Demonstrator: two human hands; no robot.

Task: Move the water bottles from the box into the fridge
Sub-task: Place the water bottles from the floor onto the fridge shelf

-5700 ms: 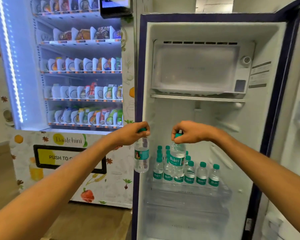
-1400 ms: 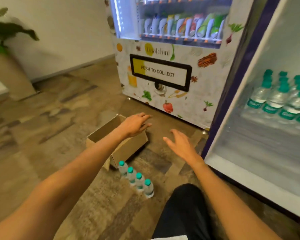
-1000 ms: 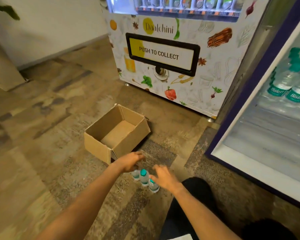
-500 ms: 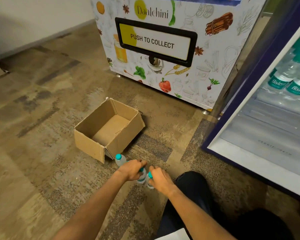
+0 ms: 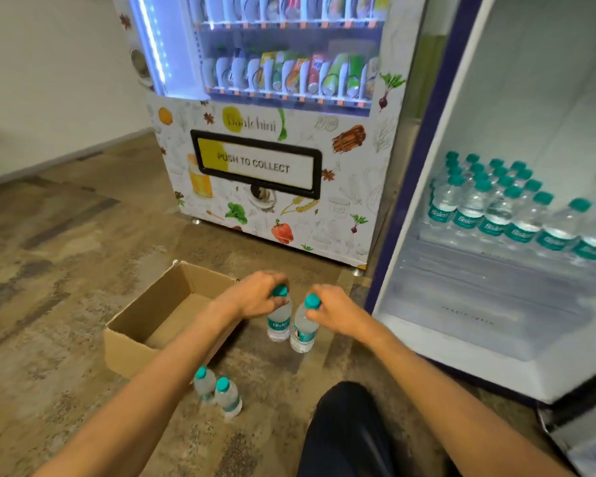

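Cardboard box [image 5: 172, 315] sits open on the floor at left, its visible inside bare. Beside its near corner two bottles [image 5: 217, 394] wait. Our left hand [image 5: 255, 296] pinches one bottle [image 5: 278, 321] by the cap; our right hand [image 5: 338, 311] grips the other [image 5: 302, 330] likewise, both hanging just clear of the floor. We should carry them upright to the fridge [image 5: 496, 321] and set them at the shelf's front edge, beside the standing rows [image 5: 503, 208]. The fridge's right side is cut off; the vending machine [image 5: 272, 132] lettering blurs.

Teal-capped clear bottles [image 5: 278, 318], brown box [image 5: 141, 333] — mottled tan floor [image 5: 66, 270]
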